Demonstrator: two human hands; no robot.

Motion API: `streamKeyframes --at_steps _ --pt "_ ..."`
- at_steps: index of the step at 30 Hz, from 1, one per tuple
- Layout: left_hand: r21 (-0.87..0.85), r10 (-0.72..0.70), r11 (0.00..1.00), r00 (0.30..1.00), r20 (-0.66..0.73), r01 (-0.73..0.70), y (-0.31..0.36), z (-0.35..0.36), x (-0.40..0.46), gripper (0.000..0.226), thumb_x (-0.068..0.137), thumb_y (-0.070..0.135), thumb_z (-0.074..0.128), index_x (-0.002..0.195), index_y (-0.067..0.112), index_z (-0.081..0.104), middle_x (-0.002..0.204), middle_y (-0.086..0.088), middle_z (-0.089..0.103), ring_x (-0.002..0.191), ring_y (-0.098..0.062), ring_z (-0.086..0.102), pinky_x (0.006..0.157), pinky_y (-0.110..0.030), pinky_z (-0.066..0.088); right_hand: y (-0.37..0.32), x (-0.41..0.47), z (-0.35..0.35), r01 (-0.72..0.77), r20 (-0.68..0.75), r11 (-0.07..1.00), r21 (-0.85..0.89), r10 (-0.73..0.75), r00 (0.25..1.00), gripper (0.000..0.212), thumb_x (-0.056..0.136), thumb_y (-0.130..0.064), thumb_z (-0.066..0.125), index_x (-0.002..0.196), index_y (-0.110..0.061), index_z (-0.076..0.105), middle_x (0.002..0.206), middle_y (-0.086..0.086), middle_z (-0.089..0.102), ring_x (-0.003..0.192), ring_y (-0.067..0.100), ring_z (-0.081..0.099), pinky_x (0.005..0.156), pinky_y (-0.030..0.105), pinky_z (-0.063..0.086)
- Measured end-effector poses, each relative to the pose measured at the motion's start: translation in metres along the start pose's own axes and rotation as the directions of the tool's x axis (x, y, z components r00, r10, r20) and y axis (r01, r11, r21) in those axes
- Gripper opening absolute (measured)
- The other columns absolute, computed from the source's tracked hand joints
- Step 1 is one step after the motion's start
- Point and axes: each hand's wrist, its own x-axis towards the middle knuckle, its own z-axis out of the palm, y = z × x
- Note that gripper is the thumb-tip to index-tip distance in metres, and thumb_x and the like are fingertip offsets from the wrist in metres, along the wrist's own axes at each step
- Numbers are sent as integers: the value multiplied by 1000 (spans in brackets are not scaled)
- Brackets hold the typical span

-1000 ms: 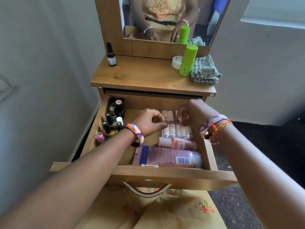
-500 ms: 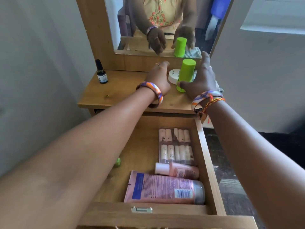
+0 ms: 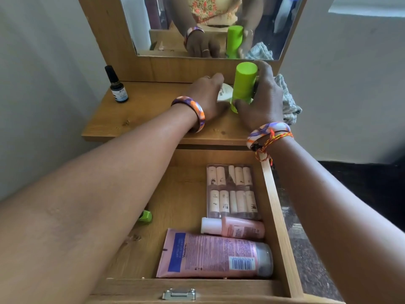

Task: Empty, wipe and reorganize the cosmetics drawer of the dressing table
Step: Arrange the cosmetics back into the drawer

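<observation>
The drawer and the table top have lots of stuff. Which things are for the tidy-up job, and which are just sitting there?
For the job:
- drawer
- pink lotion tube
- small pink bottle
- clear case of little tubes
- green bottle, right hand around it
- white jar, left hand on it
- checked cloth, for wiping

Just there:
- mirror
- wall

a wooden dressing table [image 3: 140,119] with mirror [image 3: 153,25] is flanked by pale grey walls [image 3: 43,84]; dark speckled floor [image 3: 311,270] is seen at right.
</observation>
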Motion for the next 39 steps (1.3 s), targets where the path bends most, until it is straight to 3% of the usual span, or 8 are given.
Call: streamKeyframes --at_steps 8,12,16,20,25,29,34,39 --pt "-169 -169 973 985 -36 160 -7 -30 -49 46 74 34 73 109 9 55 118 -13 59 102 -30 58 72 -31 46 -15 -29 -7 69 33 997 -25 -68 997 67 71 -2 70 132 -14 44 113 12 60 101 29 57 86 35 46" --pt "-266 -229 944 967 -108 194 -6 -43 -88 51 68 33 76 108 12 54 110 -8 61 97 -25 59 71 -32 50 -21 -48 -7 73 36 995 65 -76 996 65 64 -6 76 123 -11 51 98 1 57 87 20 58 82 33 52" --pt "-271 -232 940 970 -65 207 -9 -48 -128 55 66 32 79 110 13 53 106 -5 60 89 -20 56 71 -30 49 -26 -74 -8 41 73 972 229 -59 996 60 61 -3 79 117 -9 56 93 -5 58 83 10 58 73 14 51" --pt "-246 -195 948 980 44 200 -18 -48 -157 58 69 30 78 115 11 49 108 -5 56 87 -18 52 62 -25 43 -27 -95 -13 36 182 963 268 -87 979 59 61 -2 80 115 -10 58 98 0 63 90 16 63 77 24 55" --pt "-84 -229 963 943 241 255 -21 -33 -167 67 67 32 79 121 8 47 116 -9 56 100 -24 55 77 -31 47 -22 -109 -5 17 310 996 89 -44 950 56 59 -7 82 111 -12 61 97 3 65 89 19 63 78 32 55" --pt "63 -304 952 894 328 301 -18 -11 -162 60 68 32 80 112 2 52 115 -14 57 106 -29 55 72 -29 40 -17 -111 12 -55 327 998 -17 58 943 52 59 -5 81 108 -9 62 92 5 63 83 21 60 68 27 49" --pt "88 -432 900 844 319 427 -25 11 -147 40 80 24 68 111 0 60 118 -18 60 110 -32 57 82 -32 48 -13 -114 34 -113 329 992 -56 125 936 50 62 -7 80 108 -9 61 89 3 59 80 17 53 65 19 36" --pt "95 -522 851 812 260 517 -27 24 -137 36 86 15 61 118 1 58 125 -18 56 117 -31 53 90 -34 48 -8 -114 49 -166 314 976 -140 203 927 46 70 -5 73 113 -5 57 113 16 62 109 31 54 72 23 36"
